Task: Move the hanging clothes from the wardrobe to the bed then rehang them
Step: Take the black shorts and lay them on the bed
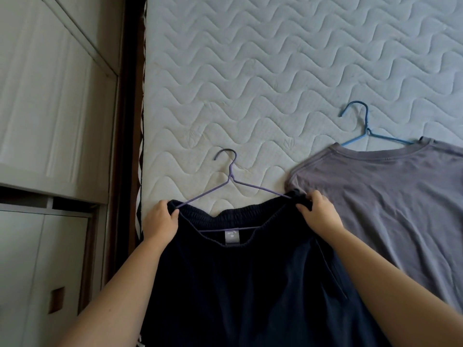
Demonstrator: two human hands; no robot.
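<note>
A dark navy garment with an elastic waistband [240, 284] lies on the bed's quilted white mattress [275, 71], with a purple wire hanger [231, 176] inside its waistband. My left hand [160, 219] grips the waistband's left end by the hanger's arm. At the waistband's right end, my right hand [318, 211] pinches the fabric over the hanger's tip. To the right lies a grey T-shirt [390, 201] flat on the mattress, on a blue wire hanger [365, 126] whose hook points away from me.
A dark wooden bed frame [125, 121] runs along the mattress's left edge. Left of it stands white panelled furniture [50, 96] with doors below.
</note>
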